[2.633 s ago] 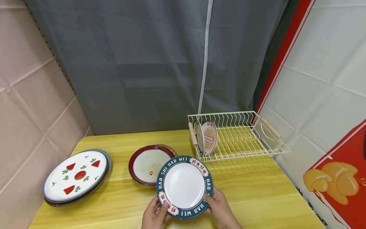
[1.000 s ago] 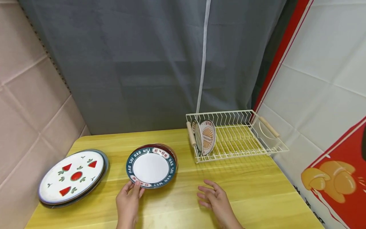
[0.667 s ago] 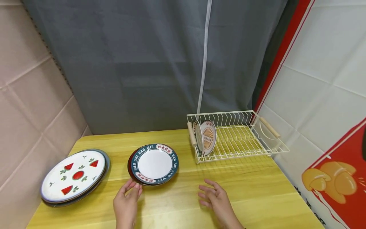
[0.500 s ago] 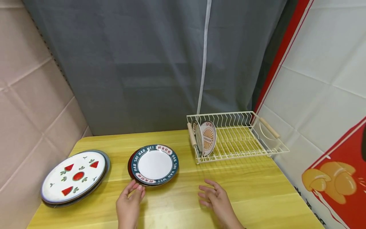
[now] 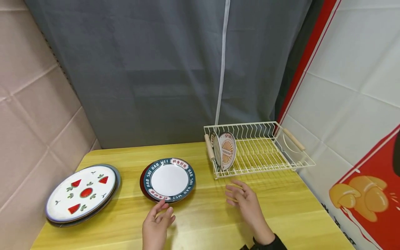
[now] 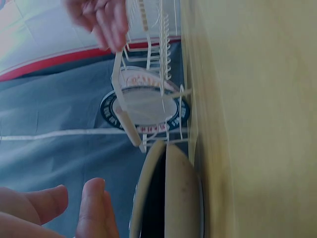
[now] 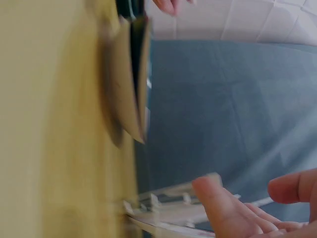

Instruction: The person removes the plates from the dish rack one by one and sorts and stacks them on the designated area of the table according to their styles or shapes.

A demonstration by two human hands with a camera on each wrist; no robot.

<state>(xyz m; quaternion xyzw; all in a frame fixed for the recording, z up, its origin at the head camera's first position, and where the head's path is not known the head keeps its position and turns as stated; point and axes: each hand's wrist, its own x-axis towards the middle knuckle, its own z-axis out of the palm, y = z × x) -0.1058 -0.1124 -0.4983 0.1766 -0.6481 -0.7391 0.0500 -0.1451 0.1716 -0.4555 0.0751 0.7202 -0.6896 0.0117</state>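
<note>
A plate with a dark green lettered rim and white middle (image 5: 169,180) lies on top of a dark red plate (image 5: 143,184), whose edge shows at the left. Just in front of the stack is my left hand (image 5: 157,224), its fingers loosely bent, holding nothing, fingertips close to the near rim. My right hand (image 5: 248,203) hovers over the table before the dish rack (image 5: 262,152), fingers relaxed and holding nothing. In the rack's left slots stand a plate with an orange sunburst pattern (image 5: 228,151) and a dark-rimmed plate (image 6: 106,111) beside it.
Larger oval plates, the top one with watermelon designs (image 5: 93,178), are stacked at the left of the wooden table (image 5: 203,225). A grey curtain (image 5: 156,86) hangs behind. Pale walls stand on both sides.
Earlier both hands held the green-rimmed plate; it moved left and back onto the red plate and was let go. Lately my left hand has shifted right, my right hand slightly toward the rack.
</note>
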